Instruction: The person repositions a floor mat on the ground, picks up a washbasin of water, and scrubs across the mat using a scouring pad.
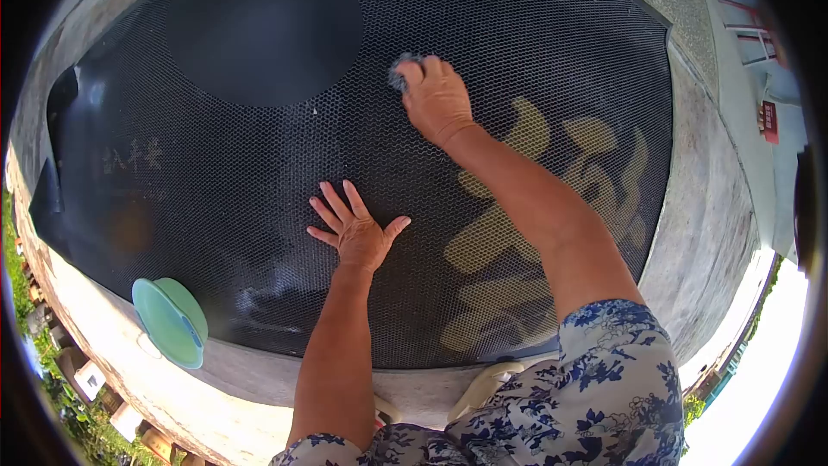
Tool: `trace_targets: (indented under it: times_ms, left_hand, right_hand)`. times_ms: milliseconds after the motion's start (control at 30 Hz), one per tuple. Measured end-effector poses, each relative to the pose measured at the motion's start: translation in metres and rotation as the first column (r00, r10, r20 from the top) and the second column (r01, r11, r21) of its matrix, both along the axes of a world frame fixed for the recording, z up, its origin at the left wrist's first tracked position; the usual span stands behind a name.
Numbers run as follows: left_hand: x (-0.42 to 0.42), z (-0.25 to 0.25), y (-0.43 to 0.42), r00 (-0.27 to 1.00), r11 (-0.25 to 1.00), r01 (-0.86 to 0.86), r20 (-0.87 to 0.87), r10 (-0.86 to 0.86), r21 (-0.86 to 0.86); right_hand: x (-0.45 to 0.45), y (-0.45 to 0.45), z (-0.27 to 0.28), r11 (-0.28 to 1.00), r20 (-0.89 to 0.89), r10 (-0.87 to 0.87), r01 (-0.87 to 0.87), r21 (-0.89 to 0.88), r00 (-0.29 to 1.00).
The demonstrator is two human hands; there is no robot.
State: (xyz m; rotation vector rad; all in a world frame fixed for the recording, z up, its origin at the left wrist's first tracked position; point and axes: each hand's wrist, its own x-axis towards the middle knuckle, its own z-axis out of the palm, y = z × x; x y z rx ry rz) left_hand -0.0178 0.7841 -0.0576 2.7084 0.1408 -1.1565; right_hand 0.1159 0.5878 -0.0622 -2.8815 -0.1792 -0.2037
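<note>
While bent over a black mat (552, 17) spread on concrete (707, 173), resting the left hand (358, 233) palm down on the mesh, with fingers splayed and nothing in its grasp. Clutching a gray scouring pad (398, 76) in the right hand (438, 102), farther out on the mat, beyond the left hand and beside the large gold lettering (483, 240). Having a green basin (177, 328) at the mat's near left edge, well apart from both hands. Wearing blue-and-white flowered sleeves (617, 362).

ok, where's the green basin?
Head view, lower left: the green basin sits at the near edge of the black mat, left of the left hand.
</note>
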Motion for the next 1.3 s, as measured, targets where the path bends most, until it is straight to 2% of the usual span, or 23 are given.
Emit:
trace_targets:
  times_ms: [33,100,167,200,233,300,367,400,433,500,567,600,633,700,800,867,967,1033,1067,1133,1167,1233,1300]
  left_hand:
    - [0.002,0.001,-0.001,1.000,1.000,-0.007,0.003,0.007,0.001]
    - [0.005,0.003,-0.003,0.997,0.999,0.036,-0.068,-0.034,0.038]
    - [0.002,0.003,0.001,0.999,1.000,0.013,-0.038,-0.013,-0.002]
    - [0.002,0.000,0.001,1.000,1.000,0.009,-0.030,-0.010,-0.007]
    - [0.000,0.000,0.001,1.000,1.000,0.006,-0.018,-0.006,-0.014]
    - [0.005,0.003,-0.001,1.000,1.000,-0.012,-0.023,0.012,-0.011]
    - [0.002,0.002,0.002,0.999,1.000,0.013,-0.029,-0.013,-0.027]
    - [0.002,0.004,0.001,1.000,0.998,-0.005,-0.028,0.004,-0.058]
    - [0.001,0.004,-0.001,1.000,0.997,-0.016,-0.025,0.015,-0.071]
    - [0.003,0.005,0.000,0.999,0.998,-0.017,-0.047,0.014,-0.064]
    - [0.002,0.002,0.004,0.999,0.998,-0.013,-0.039,0.011,-0.068]
    - [0.001,0.001,0.002,1.000,0.997,0.004,-0.027,-0.006,-0.079]
    - [0.001,0.000,0.003,0.999,0.997,-0.004,-0.034,0.002,-0.080]
    - [-0.002,0.001,0.004,1.000,0.992,-0.016,0.022,0.019,-0.129]
    - [-0.001,0.006,0.001,0.999,0.991,-0.041,-0.032,0.037,-0.129]
    - [0.001,0.003,0.005,0.998,0.988,-0.052,-0.029,0.048,-0.146]
    - [-0.001,0.003,0.006,0.999,0.986,-0.039,-0.009,0.038,-0.163]
    - [0.003,0.003,0.003,0.999,0.984,-0.038,0.003,0.039,-0.173]
    - [0.000,0.002,0.003,1.000,0.986,-0.029,0.001,0.030,-0.167]
    - [0.006,0.015,0.004,0.997,0.988,-0.051,-0.068,0.041,-0.148]
    - [0.007,0.012,0.004,0.997,0.987,-0.054,-0.069,0.044,-0.151]
    - [-0.001,0.006,0.004,0.999,0.986,-0.043,-0.003,0.043,-0.164]
    - [-0.002,0.005,0.002,0.999,0.988,-0.042,-0.027,0.038,-0.148]
  right_hand:
    - [-0.028,0.039,0.002,0.958,-0.043,0.285,-0.285,0.019,0.957]
    - [-0.075,0.074,-0.004,0.733,-0.065,0.677,-0.663,0.153,0.733]
    - [-0.048,0.046,-0.006,0.809,0.081,0.584,-0.587,0.022,0.808]
    - [-0.019,0.026,-0.003,0.939,0.055,0.340,-0.342,0.029,0.939]
    - [0.010,0.004,-0.004,0.983,0.055,0.182,-0.179,-0.044,0.982]
    - [0.069,-0.040,-0.005,0.969,0.044,-0.146,0.152,-0.195,0.988]
    - [0.092,-0.045,-0.004,0.928,0.008,-0.285,0.278,-0.249,0.959]
    - [0.088,-0.031,-0.003,0.925,0.044,-0.325,0.327,-0.193,0.945]
    - [0.077,-0.011,-0.009,0.946,0.060,-0.312,0.316,-0.068,0.948]
    - [0.026,0.037,-0.012,0.984,-0.019,0.143,-0.145,-0.107,0.989]
    - [-0.031,0.069,0.010,0.900,-0.140,0.434,-0.422,0.106,0.890]
    - [-0.050,0.074,0.007,0.816,-0.127,0.572,-0.547,0.185,0.810]
    - [-0.046,0.068,0.000,0.812,-0.133,0.578,-0.553,0.188,0.805]
    - [-0.015,0.051,-0.012,0.701,0.028,0.713,-0.712,-0.037,0.700]
    - [0.079,0.055,-0.020,0.976,0.086,0.191,-0.180,-0.124,0.978]
    - [0.129,0.058,-0.028,0.978,0.074,-0.189,0.195,-0.076,0.979]
    - [0.102,0.078,-0.021,0.983,0.080,-0.171,0.164,0.086,0.982]
    - [0.033,0.088,-0.002,0.977,-0.118,0.201,-0.208,-0.050,0.972]
    - [-0.007,0.087,0.009,0.943,-0.174,0.321,-0.332,-0.033,0.931]
    - [-0.060,0.070,0.021,0.908,-0.291,0.408,-0.418,0.032,0.865]
    - [-0.052,0.057,0.019,0.907,-0.293,0.410,-0.420,0.029,0.864]
    - [-0.016,0.036,0.007,0.946,-0.133,0.318,-0.324,-0.027,0.939]
    - [0.049,0.038,-0.005,0.986,-0.111,0.119,-0.131,-0.107,0.987]
